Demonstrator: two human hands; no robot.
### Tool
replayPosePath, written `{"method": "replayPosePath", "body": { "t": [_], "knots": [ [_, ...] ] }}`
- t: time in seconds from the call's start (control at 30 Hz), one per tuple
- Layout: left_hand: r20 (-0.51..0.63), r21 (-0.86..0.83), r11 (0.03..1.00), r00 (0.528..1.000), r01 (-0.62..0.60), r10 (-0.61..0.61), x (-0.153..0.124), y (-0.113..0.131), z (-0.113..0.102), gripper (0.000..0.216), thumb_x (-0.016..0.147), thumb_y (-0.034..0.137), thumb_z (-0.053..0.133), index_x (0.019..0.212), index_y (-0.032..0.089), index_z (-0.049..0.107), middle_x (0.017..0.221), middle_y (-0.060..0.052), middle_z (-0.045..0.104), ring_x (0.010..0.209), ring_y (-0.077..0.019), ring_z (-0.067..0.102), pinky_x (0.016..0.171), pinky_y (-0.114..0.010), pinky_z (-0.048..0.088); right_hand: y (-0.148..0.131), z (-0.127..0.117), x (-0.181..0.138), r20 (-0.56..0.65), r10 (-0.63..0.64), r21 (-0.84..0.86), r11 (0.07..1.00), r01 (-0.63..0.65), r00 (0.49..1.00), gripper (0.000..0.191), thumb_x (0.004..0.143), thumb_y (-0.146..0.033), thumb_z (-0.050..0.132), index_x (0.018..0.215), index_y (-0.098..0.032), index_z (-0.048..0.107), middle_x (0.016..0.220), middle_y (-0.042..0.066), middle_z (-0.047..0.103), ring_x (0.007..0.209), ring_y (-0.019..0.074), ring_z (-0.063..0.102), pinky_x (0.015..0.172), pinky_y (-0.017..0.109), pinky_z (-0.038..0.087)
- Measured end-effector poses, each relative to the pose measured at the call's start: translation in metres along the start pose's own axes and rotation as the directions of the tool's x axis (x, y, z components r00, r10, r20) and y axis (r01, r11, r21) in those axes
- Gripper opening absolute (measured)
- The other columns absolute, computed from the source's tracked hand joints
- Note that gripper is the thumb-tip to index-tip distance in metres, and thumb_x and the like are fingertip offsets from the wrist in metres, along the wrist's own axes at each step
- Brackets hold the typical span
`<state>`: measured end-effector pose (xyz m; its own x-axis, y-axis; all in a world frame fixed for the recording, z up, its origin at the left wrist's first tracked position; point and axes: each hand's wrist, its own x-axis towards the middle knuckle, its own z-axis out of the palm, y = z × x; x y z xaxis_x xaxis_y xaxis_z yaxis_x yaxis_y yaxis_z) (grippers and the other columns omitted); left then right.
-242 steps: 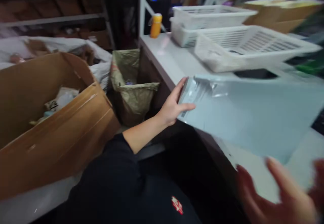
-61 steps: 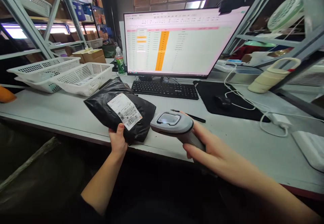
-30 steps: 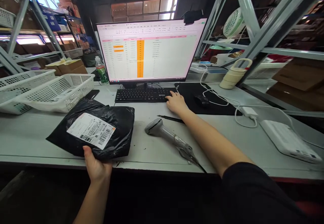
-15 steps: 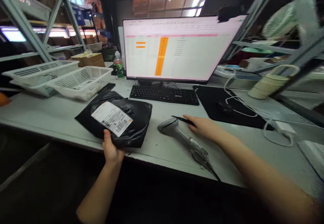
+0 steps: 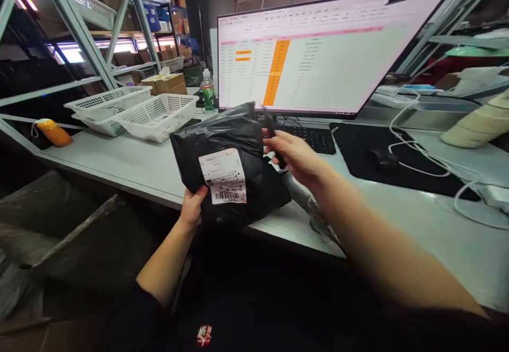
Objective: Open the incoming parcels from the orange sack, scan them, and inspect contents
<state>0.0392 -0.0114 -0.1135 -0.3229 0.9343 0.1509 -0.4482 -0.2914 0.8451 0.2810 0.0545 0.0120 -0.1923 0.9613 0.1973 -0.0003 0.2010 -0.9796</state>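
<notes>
My left hand (image 5: pixel 193 207) grips the lower left edge of a black plastic parcel (image 5: pixel 234 166) and holds it tilted up above the desk's front edge. A white shipping label (image 5: pixel 222 176) with a barcode faces me. My right hand (image 5: pixel 297 156) is closed around a black pen (image 5: pixel 272 134) just right of the parcel's upper edge. The grey barcode scanner (image 5: pixel 306 203) lies on the white desk (image 5: pixel 131 164) under my right forearm, mostly hidden.
A large monitor (image 5: pixel 318 50) with a spreadsheet stands behind a black keyboard (image 5: pixel 314 137). A mouse (image 5: pixel 379 157) sits on a black pad with white cables. White mesh baskets (image 5: pixel 155 116), a green bottle (image 5: pixel 207 92) and an orange object (image 5: pixel 53 132) are at the left.
My left hand has lifted the parcel off the desk and tilted it upright. My right hand has picked up the pen from beside the scanner and brought it to the parcel.
</notes>
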Motion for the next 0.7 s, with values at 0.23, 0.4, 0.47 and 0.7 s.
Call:
{"method": "replayPosePath", "body": {
  "t": [0.23, 0.4, 0.47, 0.7],
  "knots": [
    [0.01, 0.441, 0.879, 0.98, -0.182, 0.198, 0.028, 0.029, -0.048, 0.088, 0.069, 0.068, 0.085, 0.14, 0.023, 0.058, 0.132, -0.014, 0.068, 0.117, -0.0297, 0.069, 0.099, -0.041, 0.057, 0.017, 0.063, 0.007, -0.04, 0.123, 0.451, 0.888, -0.092, 0.992, 0.057, 0.043, -0.047, 0.1, 0.083, -0.02, 0.071, 0.076, -0.001, 0.074, 0.068, 0.0148, 0.065, 0.069, 0.03, 0.054],
    [0.328, 0.788, 0.284, 0.762, -0.547, 0.558, 0.04, 0.081, -0.048, 0.091, 0.086, 0.062, 0.073, 0.16, 0.026, 0.034, 0.158, -0.018, 0.042, 0.145, -0.0339, 0.046, 0.117, -0.052, 0.044, 0.03, 0.071, 0.008, 0.053, 0.201, 0.49, 0.848, -0.201, 0.978, 0.055, 0.042, -0.046, 0.102, 0.08, -0.02, 0.072, 0.072, 0.0, 0.075, 0.066, 0.0154, 0.066, 0.068, 0.029, 0.055],
    [0.564, 0.72, 0.11, 0.67, -0.686, 0.483, 0.048, 0.097, -0.024, 0.083, 0.091, 0.063, 0.066, 0.159, 0.024, 0.038, 0.16, -0.017, 0.044, 0.151, -0.035, 0.039, 0.123, -0.054, 0.036, 0.031, 0.077, 0.004, 0.134, 0.241, 0.447, 0.851, -0.276, 0.961, 0.051, 0.043, -0.044, 0.101, 0.079, -0.019, 0.074, 0.074, 0.002, 0.076, 0.067, 0.0162, 0.067, 0.068, 0.029, 0.055],
    [0.738, 0.661, 0.163, 0.674, -0.733, 0.041, 0.075, 0.107, 0.015, 0.057, 0.095, 0.046, 0.065, 0.146, 0.021, 0.06, 0.147, -0.011, 0.063, 0.136, -0.0298, 0.059, 0.116, -0.047, 0.047, 0.028, 0.083, -0.005, 0.15, 0.211, 0.373, 0.893, -0.253, 0.966, 0.043, 0.051, -0.037, 0.099, 0.085, -0.019, 0.079, 0.083, 0.002, 0.079, 0.073, 0.017, 0.07, 0.072, 0.029, 0.056]
  ]
}}
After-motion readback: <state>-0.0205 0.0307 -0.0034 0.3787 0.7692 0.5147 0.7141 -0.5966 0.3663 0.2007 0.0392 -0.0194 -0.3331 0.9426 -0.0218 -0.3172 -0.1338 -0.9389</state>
